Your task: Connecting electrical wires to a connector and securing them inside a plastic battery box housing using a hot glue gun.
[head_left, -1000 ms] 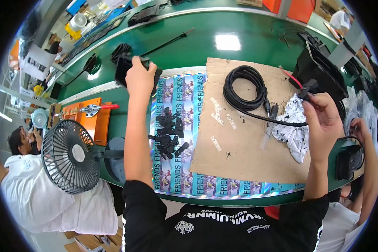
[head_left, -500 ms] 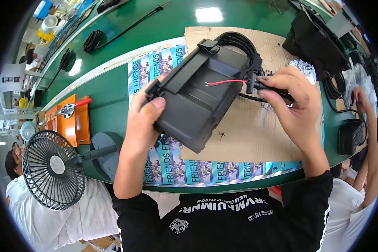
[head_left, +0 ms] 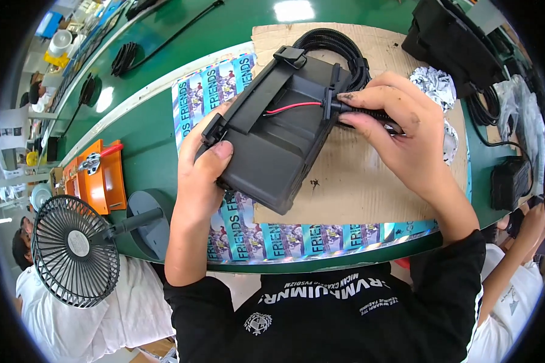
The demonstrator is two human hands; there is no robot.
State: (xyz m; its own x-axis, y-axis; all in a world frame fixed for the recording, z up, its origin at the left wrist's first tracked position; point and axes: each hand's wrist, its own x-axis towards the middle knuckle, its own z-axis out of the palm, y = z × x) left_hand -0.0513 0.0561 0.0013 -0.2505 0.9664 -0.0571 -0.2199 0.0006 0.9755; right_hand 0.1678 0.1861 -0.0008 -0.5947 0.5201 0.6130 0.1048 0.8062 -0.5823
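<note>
A black plastic box (head_left: 263,166) lies tilted above the cardboard sheet (head_left: 369,190), held along its left side by my left hand (head_left: 198,178), thumb on top. My right hand (head_left: 402,124) pinches a black corrugated cable (head_left: 375,114) between thumb and fingers. From the cable's end, a red wire (head_left: 293,107) and a thin dark wire stick out over the box. A slim black upright piece (head_left: 330,94) stands at the box's right edge where the cable meets it; whether they are joined I cannot tell. A coil of black corrugated tube (head_left: 339,43) loops behind the box.
A black fan (head_left: 77,245) stands at the left, near an orange fixture (head_left: 100,181). On the right are crumpled foil (head_left: 435,88), a large black case (head_left: 451,45) and clear plastic bags (head_left: 518,112). Other people sit on both sides. Patterned sheeting (head_left: 312,239) underlies the cardboard.
My right hand has brought the cable end leftward against the box's edge, so the wires reach further across the box. The left hand keeps its hold.
</note>
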